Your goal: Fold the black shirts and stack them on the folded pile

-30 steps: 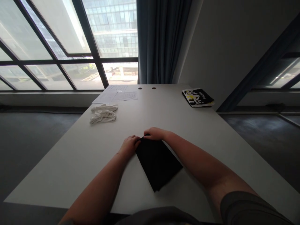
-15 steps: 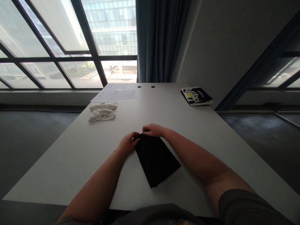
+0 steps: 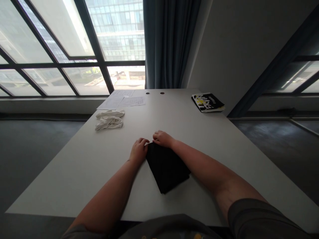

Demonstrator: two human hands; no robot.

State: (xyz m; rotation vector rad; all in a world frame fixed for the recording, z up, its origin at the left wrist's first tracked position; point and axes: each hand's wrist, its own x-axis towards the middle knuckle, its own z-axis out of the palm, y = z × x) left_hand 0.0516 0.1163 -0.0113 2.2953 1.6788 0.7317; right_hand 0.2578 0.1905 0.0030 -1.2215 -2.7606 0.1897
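Observation:
A folded black cloth (image 3: 167, 167) lies flat on the white table (image 3: 74, 172) right in front of me. My left hand (image 3: 138, 150) rests with curled fingers at the cloth's far left corner. My right hand (image 3: 162, 138) is closed on the far edge of the same cloth, fingertips pinching it. Both hands nearly touch each other at that far corner. The cloth's near end points toward me, between my forearms.
A crumpled white cloth (image 3: 109, 120) lies at the left of the table. Sheets of paper (image 3: 122, 100) sit at the far left edge. A black and yellow book (image 3: 207, 102) lies at the far right. Two round cable holes (image 3: 155, 93) are at the back.
Both hands have stayed at the cloth's far corner. The black cloth looks slightly shorter and more bunched under my right forearm. The view has shifted a little.

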